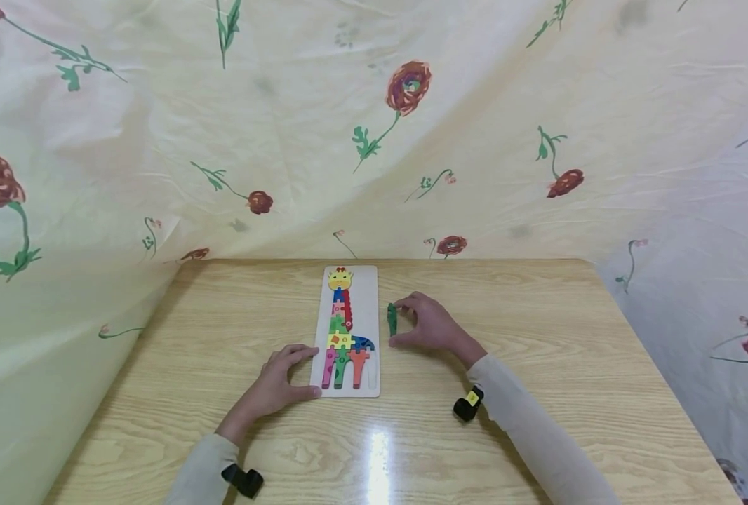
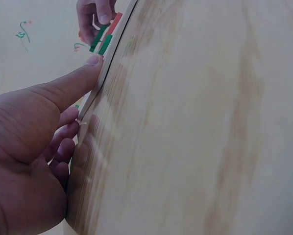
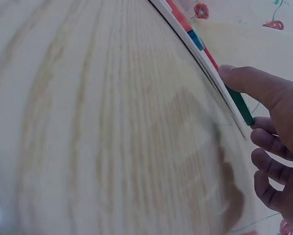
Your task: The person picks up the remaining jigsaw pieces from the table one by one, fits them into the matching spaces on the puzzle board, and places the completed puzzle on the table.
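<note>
A white giraffe puzzle board [image 1: 364, 294] lies on the table with colourful interlocking pieces in it, from a yellow giraffe head [image 1: 340, 279] at the top to pink, green and orange legs [image 1: 358, 368] at the bottom. At the lower right of the board shows a bare leg-shaped recess [image 1: 372, 372]. My left hand [image 1: 277, 381] rests at the board's left edge, thumb and fingers spread apart, fingertips right at the rim. Just right of the board, my right hand [image 1: 427, 322] pinches a green puzzle piece [image 1: 392, 320] lengthwise between thumb and fingertips.
The wooden table [image 1: 506, 294] reaches back to a flower-printed cloth [image 1: 323, 140], which also hangs along both sides. Each wrist carries a small black camera, one on the left [image 1: 243, 480] and one on the right [image 1: 469, 404].
</note>
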A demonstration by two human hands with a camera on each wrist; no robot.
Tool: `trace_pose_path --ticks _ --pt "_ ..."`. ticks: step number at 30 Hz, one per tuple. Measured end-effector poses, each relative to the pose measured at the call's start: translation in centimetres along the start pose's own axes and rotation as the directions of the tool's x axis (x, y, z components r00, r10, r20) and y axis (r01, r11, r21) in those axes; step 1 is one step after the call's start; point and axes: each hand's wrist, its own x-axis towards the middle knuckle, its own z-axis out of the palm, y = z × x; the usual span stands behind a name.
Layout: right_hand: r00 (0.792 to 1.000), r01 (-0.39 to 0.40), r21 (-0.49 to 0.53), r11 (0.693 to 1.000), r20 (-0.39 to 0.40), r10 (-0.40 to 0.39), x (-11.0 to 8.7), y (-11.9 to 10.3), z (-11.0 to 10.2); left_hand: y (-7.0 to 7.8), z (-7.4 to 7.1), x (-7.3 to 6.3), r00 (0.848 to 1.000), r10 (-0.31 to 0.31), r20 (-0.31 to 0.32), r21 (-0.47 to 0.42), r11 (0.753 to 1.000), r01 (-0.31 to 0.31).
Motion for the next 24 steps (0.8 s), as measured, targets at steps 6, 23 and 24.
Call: trace_pose_path --ticks 6,23,24 --pt "0.998 0.041 -0.035 0.999 -0.036 -0.042 -0.8 -0.7 -0.7 0.2 0.0 0.0 1.0 -0.011 0.0 0.004 1.0 0.011" --pt "0.997 0.057 -0.017 0.998 -0.052 -0.058 -2.5 -3.0 -1.8 0.3 0.0 0.0 1.0 -0.009 0.0 0.005 1.0 0.009" --pt "0.997 0.056 -0.017 0.998 -0.053 -0.057 -2.7 -3.1 -1.7 0.3 0.0 0.0 1.0 -0.009 0.0 0.005 1.0 0.009"
